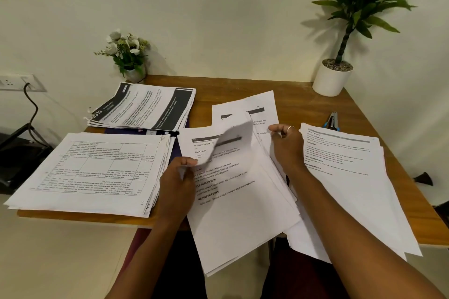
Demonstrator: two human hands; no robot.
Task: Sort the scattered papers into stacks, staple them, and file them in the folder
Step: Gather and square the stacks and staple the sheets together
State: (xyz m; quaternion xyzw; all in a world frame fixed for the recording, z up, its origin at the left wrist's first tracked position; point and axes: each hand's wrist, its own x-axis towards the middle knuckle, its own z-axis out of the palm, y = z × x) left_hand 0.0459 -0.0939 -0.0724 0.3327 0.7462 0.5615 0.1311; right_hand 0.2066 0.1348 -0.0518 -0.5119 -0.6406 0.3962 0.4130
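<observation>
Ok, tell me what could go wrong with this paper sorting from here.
1. The middle pile of white printed sheets and the right-hand white stack hang over the brown wooden table at its near edge and could slide off.
2. What looks like the dark purple folder lies under two other stacks; pulling it out may scatter them.
3. The left hand pinches a blurred sheet, which may crease.

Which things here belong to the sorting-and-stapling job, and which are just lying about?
Job: table-grid stack, banner stack, middle pile, right stack, lifted sheet, stapler, dark folder.
Lying about: flower pot, potted plant, wall socket.
</observation>
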